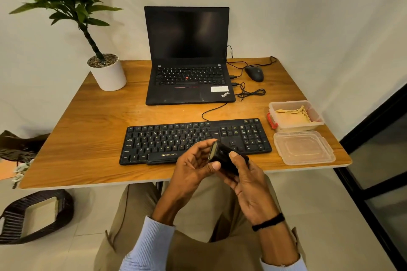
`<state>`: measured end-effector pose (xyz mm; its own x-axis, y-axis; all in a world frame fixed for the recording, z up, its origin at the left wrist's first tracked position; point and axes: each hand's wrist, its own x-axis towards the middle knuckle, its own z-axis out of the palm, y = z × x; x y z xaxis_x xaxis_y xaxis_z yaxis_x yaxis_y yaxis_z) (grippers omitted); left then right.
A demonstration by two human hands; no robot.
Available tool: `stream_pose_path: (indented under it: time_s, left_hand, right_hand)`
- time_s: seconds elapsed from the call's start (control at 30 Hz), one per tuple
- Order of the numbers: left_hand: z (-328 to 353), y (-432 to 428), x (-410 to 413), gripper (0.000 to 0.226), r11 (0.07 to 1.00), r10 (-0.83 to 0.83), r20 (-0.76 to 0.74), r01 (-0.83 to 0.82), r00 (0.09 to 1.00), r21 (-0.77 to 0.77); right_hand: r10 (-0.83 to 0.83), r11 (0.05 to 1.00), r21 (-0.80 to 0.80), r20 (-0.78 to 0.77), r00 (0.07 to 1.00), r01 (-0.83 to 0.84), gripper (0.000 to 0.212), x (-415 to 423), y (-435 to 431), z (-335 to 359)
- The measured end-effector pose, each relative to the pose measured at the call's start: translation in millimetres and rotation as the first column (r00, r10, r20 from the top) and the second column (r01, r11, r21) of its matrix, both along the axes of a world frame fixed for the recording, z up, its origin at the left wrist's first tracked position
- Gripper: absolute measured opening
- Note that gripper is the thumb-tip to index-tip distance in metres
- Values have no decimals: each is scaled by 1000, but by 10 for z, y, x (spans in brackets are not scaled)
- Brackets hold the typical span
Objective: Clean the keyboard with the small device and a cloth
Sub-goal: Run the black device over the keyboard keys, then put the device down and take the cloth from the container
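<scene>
A person sits at a wooden worktop [88, 130] with a warm grain and rounded corners. Both hands hold a small black boxy device [222, 154] just above the near edge of the keyboard [167, 141]. The left hand [193, 167] curls around the device's pale-rimmed end. The right hand [246, 182] grips its body, thumb on top and fingers beneath. A black band [267, 222] circles the right wrist.

The keyboard is flat, black plastic, marked "ZEBRONICS" below the space bar. It lies on the worktop, its right front corner partly hidden by the hands.

Just right of it sit a clear plastic lid [304, 148] and, behind that, an open clear tub [297, 126] with a red clasp. A crumpled tan cloth [290, 116] lies in the tub.

Farther back stands an open black laptop [187, 35] labelled "ThinkPad", its screen dark. A black corded mouse [254, 73] lies to its right, with loose cables between them. A white pot [109, 75] with a leafy plant stands at the back left corner.
</scene>
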<state>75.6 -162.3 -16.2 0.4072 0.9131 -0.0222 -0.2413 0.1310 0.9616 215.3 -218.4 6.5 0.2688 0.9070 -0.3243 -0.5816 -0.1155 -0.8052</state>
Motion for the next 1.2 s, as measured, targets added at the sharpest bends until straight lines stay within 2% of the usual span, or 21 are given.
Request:
stream_pose_path:
  time_s: [0.07,0.13,0.2,0.27,0.33,0.4,0.53,0.63,0.77,0.97,1.2]
  left_hand:
    - [-7,4,-15,52,1000,12,-10,-12,1000,-9]
    - [-24,14,-20,51,1000,15,-23,-15,1000,-13]
    - [-31,16,1,49,999,24,-24,-25,999,-33]
    - [-26,5,50,51,998,25,-14,-26,1000,-62]
    - [-32,-6,116,53,997,18,-18,-20,1000,-80]
    - [-54,-16,191,50,997,11,-36,-13,999,-77]
    - [-69,-19,450,52,1000,12,-156,-14,988,-9]
    - [-71,15,779,55,992,-3,-268,37,963,122]
    - [-57,53,1236,57,970,-82,-368,159,926,184]
    - [-7,30,1841,57,956,-167,-397,246,902,157]
    - [-111,-25,2122,56,965,-166,-401,233,901,122]
  right_hand:
    - [-37,998,-31,293,955,49,46,40,-4,-90]
    - [-19,1000,14,597,802,13,46,120,-32,-135]
    - [53,992,33,763,645,-122,48,201,-60,-162]
    - [99,986,-12,848,521,-169,54,224,-88,-160]
    - [76,993,-29,893,444,-111,56,221,-101,-165]
    - [47,999,-35,910,411,-38,54,236,-106,-172]
    - [-3,991,-54,904,428,122,55,429,-115,-183]
    - [-80,958,-47,904,421,283,52,782,-117,-197]
    - [-130,880,-41,938,323,474,54,1411,-81,-175]
    - [-47,786,-90,978,205,611,53,2156,119,-259]
    - [125,745,-195,980,153,637,60,2270,276,-406]
